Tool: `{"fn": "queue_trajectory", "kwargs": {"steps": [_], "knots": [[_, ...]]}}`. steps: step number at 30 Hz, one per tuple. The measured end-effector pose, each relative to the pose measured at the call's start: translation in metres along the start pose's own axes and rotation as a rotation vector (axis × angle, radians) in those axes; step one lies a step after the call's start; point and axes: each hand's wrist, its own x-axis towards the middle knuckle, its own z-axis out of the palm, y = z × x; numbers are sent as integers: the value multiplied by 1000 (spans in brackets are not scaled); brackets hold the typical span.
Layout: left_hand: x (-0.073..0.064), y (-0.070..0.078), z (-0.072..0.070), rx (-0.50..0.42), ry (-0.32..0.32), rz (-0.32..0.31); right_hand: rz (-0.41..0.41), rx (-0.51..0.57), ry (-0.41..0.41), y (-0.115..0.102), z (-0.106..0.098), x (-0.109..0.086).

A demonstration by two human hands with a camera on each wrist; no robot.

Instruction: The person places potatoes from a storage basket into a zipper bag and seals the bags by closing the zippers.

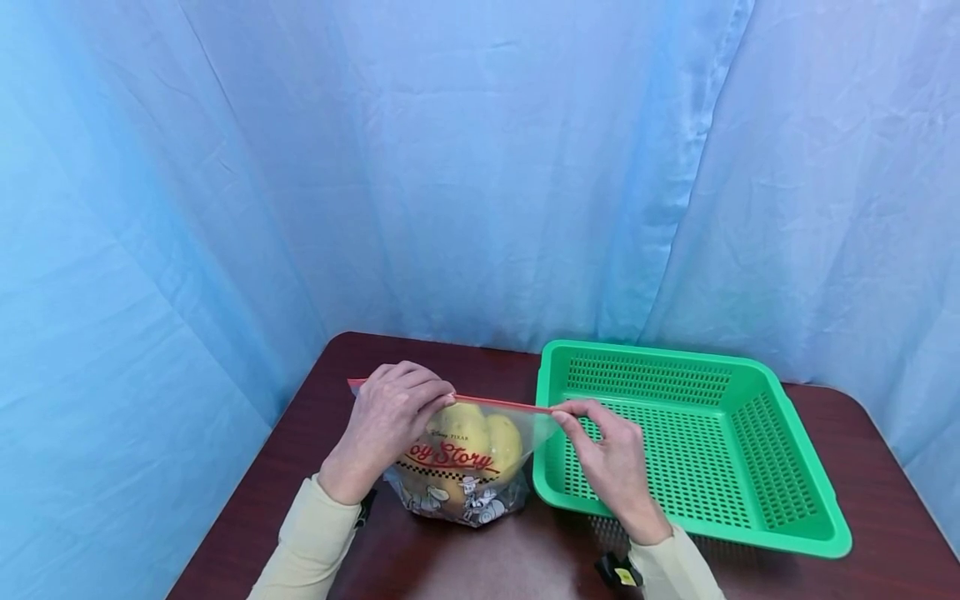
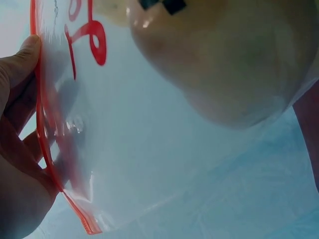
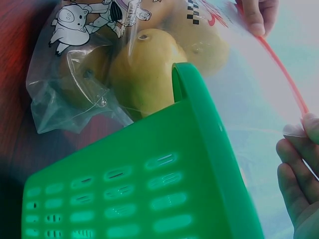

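A clear zip bag [image 1: 480, 487] printed with "Toy Story" and cartoon figures stands on the table, its red zip edge along the top. Several yellow-green round fruits [image 3: 147, 74], mango-like in look, fill its lower part. My left hand [image 1: 393, 412] pinches the zip edge left of the middle, thumb on the near side in the left wrist view. At the right end of that edge, my right hand [image 1: 611, 454] pinches the corner between thumb and forefinger. The red strip is stretched straight between both hands.
A green plastic basket [image 1: 813, 467] with slotted walls sits right of the bag, its rim close under my right hand. The dark reddish-brown table [image 1: 255, 517] has rounded corners. Light blue curtains [image 1: 480, 167] hang behind and to the left.
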Motion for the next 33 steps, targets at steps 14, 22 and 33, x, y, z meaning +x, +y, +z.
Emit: {"fn": "queue_trajectory", "kwargs": {"steps": [14, 22, 33], "knots": [[-3, -5, -3, -20, 22, 16, 13, -8, -3, -3, -1, 1], [-5, -6, -4, -25, 30, 13, 7, -6, -2, -3, -1, 1], [-8, -10, -7, -13, 34, 3, 12, -14, -8, -4, -1, 1]]}}
